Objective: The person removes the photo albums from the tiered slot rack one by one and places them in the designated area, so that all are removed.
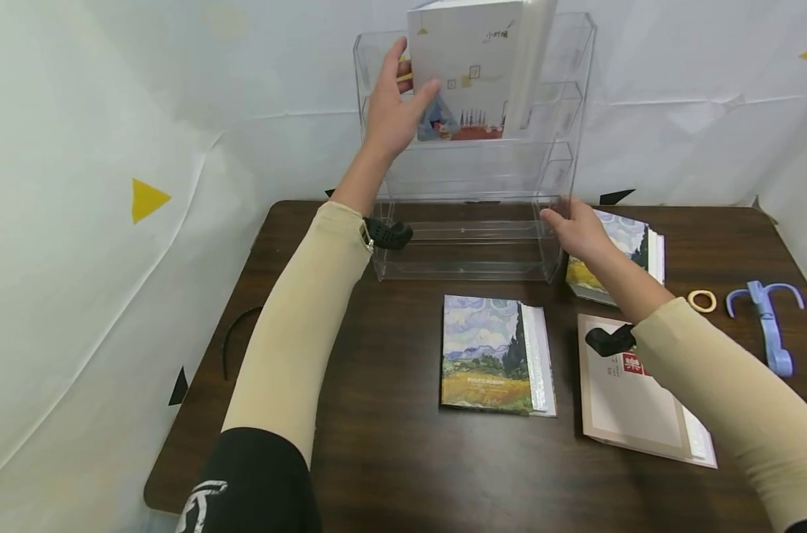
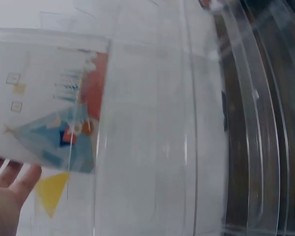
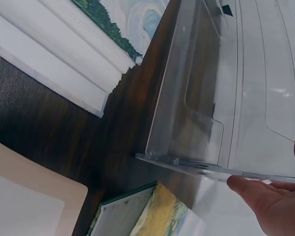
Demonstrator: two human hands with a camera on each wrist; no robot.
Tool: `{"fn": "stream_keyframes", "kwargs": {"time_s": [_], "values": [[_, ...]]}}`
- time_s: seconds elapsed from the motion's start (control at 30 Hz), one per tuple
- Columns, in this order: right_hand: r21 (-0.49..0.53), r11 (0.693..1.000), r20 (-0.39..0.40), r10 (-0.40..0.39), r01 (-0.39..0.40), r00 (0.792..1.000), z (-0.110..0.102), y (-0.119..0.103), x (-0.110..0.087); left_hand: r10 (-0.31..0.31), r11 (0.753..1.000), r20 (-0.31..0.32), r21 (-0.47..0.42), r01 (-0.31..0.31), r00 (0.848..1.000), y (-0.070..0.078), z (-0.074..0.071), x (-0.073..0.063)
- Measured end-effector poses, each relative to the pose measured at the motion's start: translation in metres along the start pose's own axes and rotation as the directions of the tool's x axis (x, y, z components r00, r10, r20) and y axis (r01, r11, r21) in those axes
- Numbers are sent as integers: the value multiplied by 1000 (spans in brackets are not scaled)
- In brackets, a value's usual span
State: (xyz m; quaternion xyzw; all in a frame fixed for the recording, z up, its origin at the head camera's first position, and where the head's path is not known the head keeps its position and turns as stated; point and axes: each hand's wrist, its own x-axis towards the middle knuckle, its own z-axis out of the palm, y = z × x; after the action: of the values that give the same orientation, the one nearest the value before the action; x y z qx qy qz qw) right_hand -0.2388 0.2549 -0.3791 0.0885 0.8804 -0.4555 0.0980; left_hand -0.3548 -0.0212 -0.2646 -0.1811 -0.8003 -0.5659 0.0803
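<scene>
A clear tiered display rack [image 1: 463,170] stands at the back of the table. In its top tier is a thick white album [image 1: 466,70] with a blue and red drawing low on its cover. My left hand [image 1: 397,111] holds the album's left edge, thumb on the cover and fingers behind; the left wrist view shows those fingers [image 2: 27,179] at the cover's edge. Lower down, my right hand [image 1: 580,229] grips the rack's right side panel, its thumb [image 3: 246,189] at the panel's edge in the right wrist view.
A landscape-painting photo album [image 1: 486,355] lies in front of the rack. A similar album [image 1: 586,277] is partly hidden behind my right arm, and a beige-bordered album [image 1: 633,414] lies under that forearm. Further right are a wooden ring [image 1: 702,300] and a blue plastic holder [image 1: 770,326].
</scene>
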Motion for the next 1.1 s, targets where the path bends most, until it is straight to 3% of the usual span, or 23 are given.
{"fn": "stream_keyframes", "kwargs": {"time_s": [0.13, 0.33, 0.53, 0.73, 0.83, 0.9, 0.97, 1.1], "values": [[3, 1000, 3, 3, -3, 1000, 0, 0, 0, -46, 999, -8, -17, 46, 999, 2, 10, 7], [11, 1000, 12, 5, -5, 1000, 5, -2, 2, -95, 994, -107, -65, 88, 990, -1, 15, 11], [-2, 1000, 22, -9, 9, 1000, 3, -4, 4, -73, 994, -158, -96, 58, 985, -2, 16, 10], [-10, 1000, 30, -1, 1, 1000, 2, -3, 5, 46, 998, -172, -40, -54, 984, 3, 18, 3], [-11, 1000, 28, 2, -2, 1000, 2, -2, 4, 136, 987, -203, -56, -150, 970, 11, 17, -3], [-10, 1000, 27, 2, -2, 1000, 2, -2, 4, 216, 965, -231, -98, -243, 949, 17, 13, -10], [-8, 1000, 26, -1, 2, 1000, 2, -2, 4, 277, 932, -249, -164, -322, 928, 23, 7, -21], [-9, 1000, 23, -9, 9, 1000, 2, 0, 5, 302, 896, -258, -251, -365, 918, 34, -15, -62]]}}
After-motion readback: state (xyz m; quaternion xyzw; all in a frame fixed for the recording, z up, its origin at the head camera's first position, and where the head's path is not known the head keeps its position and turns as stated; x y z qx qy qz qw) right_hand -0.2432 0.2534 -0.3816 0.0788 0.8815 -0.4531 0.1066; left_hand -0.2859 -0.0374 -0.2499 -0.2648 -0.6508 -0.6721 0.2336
